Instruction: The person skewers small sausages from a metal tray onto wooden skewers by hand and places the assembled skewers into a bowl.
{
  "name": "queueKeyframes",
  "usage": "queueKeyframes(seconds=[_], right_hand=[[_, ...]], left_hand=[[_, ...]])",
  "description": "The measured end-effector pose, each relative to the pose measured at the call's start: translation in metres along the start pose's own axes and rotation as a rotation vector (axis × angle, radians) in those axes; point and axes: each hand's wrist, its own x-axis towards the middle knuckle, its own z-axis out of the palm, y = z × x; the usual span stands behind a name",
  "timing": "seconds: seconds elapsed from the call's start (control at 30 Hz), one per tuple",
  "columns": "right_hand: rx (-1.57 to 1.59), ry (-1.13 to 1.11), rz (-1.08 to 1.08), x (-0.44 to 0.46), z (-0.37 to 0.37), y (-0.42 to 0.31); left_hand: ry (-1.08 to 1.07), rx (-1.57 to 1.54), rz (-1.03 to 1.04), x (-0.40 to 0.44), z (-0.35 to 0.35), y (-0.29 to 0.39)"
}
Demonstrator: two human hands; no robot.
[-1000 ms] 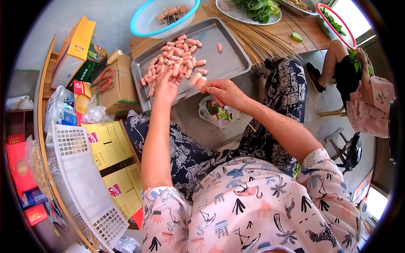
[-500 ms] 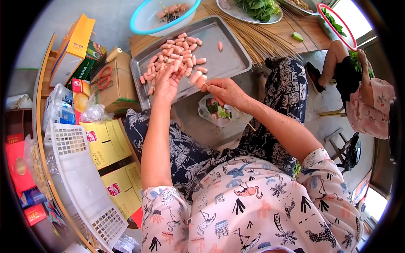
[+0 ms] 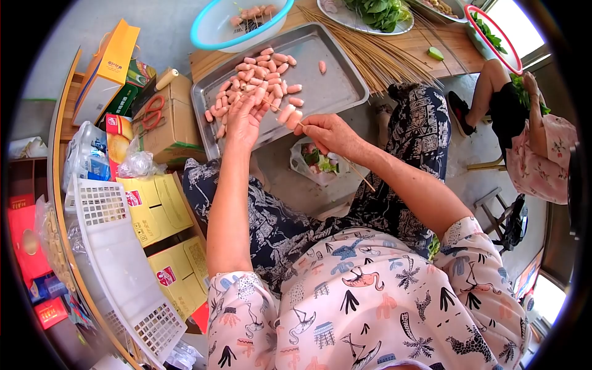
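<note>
My right hand (image 3: 327, 132) is closed round a thin wooden skewer (image 3: 361, 176), its tail slanting down below the wrist. Two mini sausages (image 3: 290, 116) are threaded side by side just ahead of those fingers. The skewer's point reaches toward my left hand (image 3: 245, 120), whose fingers pinch what looks like another mini sausage (image 3: 259, 96); the fingers partly hide it. Behind that hand, a pile of loose mini sausages (image 3: 250, 77) lies in a metal tray (image 3: 336, 68). One sausage (image 3: 322, 66) sits apart on the right side of the tray.
A blue-rimmed basin (image 3: 200, 37) with skewered sausages stands behind the tray. Bare skewers (image 3: 364, 58) lie right of it, beside a plate of greens (image 3: 382, 15). Red scissors (image 3: 153, 114) rest against a carton (image 3: 176, 126) at left. Another person (image 3: 539, 139) sits at right holding greens.
My hands and the skewer stay almost where they were. The seated person's hand and greens at right shift slightly.
</note>
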Motion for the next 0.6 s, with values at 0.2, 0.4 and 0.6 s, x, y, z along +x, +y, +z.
queueKeyframes(seconds=[0.2,0.4,0.6], right_hand=[[-0.025,0.007,0.012,0.0000,0.0003,-0.0009],[-0.020,0.007,0.014,0.0013,-0.0002,0.0023],[-0.017,0.011,0.019,0.0004,0.0005,0.0017]], left_hand=[[0.006,0.034,0.023,-0.0004,0.0027,-0.0014],[-0.021,0.029,0.069,0.0008,0.0024,-0.0023],[-0.036,0.028,0.059,-0.0028,0.0077,0.0022]])
